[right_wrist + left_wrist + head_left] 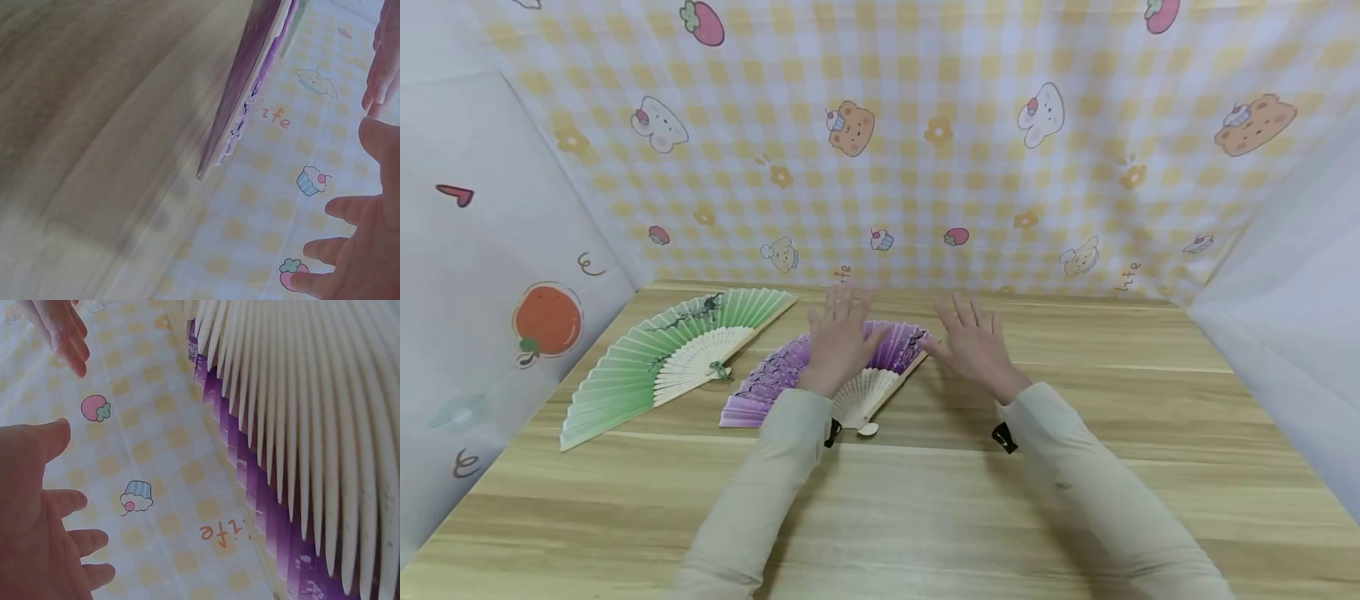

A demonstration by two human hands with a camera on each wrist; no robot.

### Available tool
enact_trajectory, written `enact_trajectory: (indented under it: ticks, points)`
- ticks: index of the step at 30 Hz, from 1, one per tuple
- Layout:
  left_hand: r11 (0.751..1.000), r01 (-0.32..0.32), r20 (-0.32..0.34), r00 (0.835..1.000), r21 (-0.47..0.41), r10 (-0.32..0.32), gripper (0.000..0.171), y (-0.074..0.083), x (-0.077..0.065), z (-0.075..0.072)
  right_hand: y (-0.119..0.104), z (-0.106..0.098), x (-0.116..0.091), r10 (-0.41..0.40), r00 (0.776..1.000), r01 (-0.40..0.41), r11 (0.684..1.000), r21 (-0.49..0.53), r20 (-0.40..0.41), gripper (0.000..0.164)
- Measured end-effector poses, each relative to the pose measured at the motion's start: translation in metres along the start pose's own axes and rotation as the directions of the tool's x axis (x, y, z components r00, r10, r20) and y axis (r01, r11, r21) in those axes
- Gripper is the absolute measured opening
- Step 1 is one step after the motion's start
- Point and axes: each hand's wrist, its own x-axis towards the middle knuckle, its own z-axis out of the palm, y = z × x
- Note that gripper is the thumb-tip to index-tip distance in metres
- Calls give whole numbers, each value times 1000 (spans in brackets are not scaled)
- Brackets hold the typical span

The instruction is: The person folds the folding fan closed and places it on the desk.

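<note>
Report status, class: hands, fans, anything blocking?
Left hand, right hand: holding nothing. Purple fan: spread, partly hidden by left hand in head view. Green fan: spread alongside.

The word "life" [1127,277] marks the checked cloth [895,179].

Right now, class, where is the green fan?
In the head view, the green fan lies open on the left of the table, beside the purple fan.

Screened-off tabletop setting: wood-grain table [910,517], yellow-checked cartoon cloth [895,187] behind, pale sheets [482,250] both sides.
</note>
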Motion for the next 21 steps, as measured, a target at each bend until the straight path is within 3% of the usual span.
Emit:
enact_trajectory:
  ticks: [14,21]
  points:
    - [999,-36,0,999,-37,36,69,-19,-15,-8,12,2,-18,-48,998,44,996,80,52,70]
    - [998,-55,-7,998,9,55,69,-33,-29,-16,20,4,-22,-51,995,42,993,107,85,68]
